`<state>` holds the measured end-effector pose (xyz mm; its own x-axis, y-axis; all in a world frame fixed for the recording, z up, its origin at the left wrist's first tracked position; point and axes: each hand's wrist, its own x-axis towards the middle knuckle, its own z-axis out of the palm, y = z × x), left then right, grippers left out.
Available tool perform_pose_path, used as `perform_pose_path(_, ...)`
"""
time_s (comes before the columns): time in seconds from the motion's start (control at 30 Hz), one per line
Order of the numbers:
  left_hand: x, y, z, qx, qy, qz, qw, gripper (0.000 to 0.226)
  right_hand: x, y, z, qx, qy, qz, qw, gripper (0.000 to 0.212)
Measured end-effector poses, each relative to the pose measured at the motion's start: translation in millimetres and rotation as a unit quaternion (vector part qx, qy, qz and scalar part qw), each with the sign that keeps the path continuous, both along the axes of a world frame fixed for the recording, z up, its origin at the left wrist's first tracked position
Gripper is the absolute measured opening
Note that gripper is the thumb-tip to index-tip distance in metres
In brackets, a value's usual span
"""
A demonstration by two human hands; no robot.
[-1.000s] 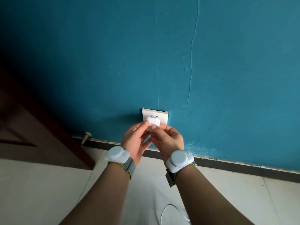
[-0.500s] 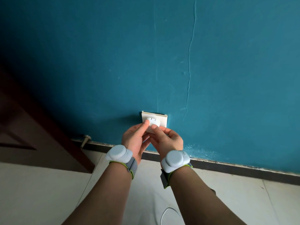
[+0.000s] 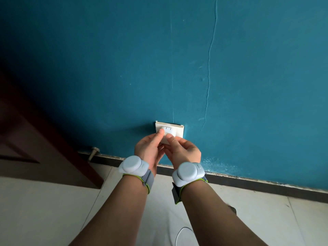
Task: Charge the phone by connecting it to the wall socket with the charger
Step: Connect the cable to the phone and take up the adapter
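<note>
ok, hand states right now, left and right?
Left hand: closed, pinching the white charger at the wall socket.
Right hand: closed, pinching the same charger from the other side.

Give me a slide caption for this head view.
Both hands, left and right, hold a white charger at the wall socket.

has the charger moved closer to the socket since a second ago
Yes. The charger has shifted up the socket plate; its prongs now overlap the upper part of the plate, held by the left hand and right hand.
</note>
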<state>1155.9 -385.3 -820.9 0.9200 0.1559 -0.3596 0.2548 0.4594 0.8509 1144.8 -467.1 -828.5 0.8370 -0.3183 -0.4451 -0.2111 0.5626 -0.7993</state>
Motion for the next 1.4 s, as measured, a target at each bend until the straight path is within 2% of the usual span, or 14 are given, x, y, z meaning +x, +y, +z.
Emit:
perform_pose_path(0.1,0.0,-1.7,1.3,-0.003,-0.006,-0.003,1.0,0.032,2.0,1.2,-0.9,-0.03,0.007,-0.008,0.999,0.033)
perform_pose_path(0.43,4.6,-5.1,0.1,-0.018,-0.016,0.014,1.0,0.028,5.2,-2.7,1.9,-0.005,-0.002,-0.015,1.0,0.034)
perform_pose_path(0.67,13.2,3.5,-5.2,-0.026,-0.002,-0.019,0.999,0.031,8.5,-2.9,-2.3,-0.002,-0.008,-0.014,1.0,0.027)
perform_pose_path(0.77,15.5,5.3,-4.8,-0.036,-0.009,-0.013,0.999,0.029,9.0,-1.7,-3.5,-0.011,-0.013,-0.019,1.0,0.031)
perform_pose_path(0.87,16.2,4.5,-4.7,-0.045,-0.011,-0.001,0.999,0.038,8.6,-2.5,-3.5,-0.008,-0.017,-0.015,1.0,0.028)
perform_pose_path(1.03,10.5,-1.6,-0.9,-0.037,-0.019,0.019,0.999,0.033,5.5,-6.0,5.5,0.033,-0.007,-0.008,0.999,0.037)
perform_pose_path(1.23,2.8,-4.5,1.3,0.003,0.004,0.02,1.0,0.024,5.9,-13.8,12.1,0.071,0.029,0.037,0.996,0.029)
perform_pose_path(1.4,0.0,0.9,3.7,-0.018,0.035,0.002,0.999,0.023,4.9,-19.3,14.3,0.077,0.038,0.094,0.992,0.033)
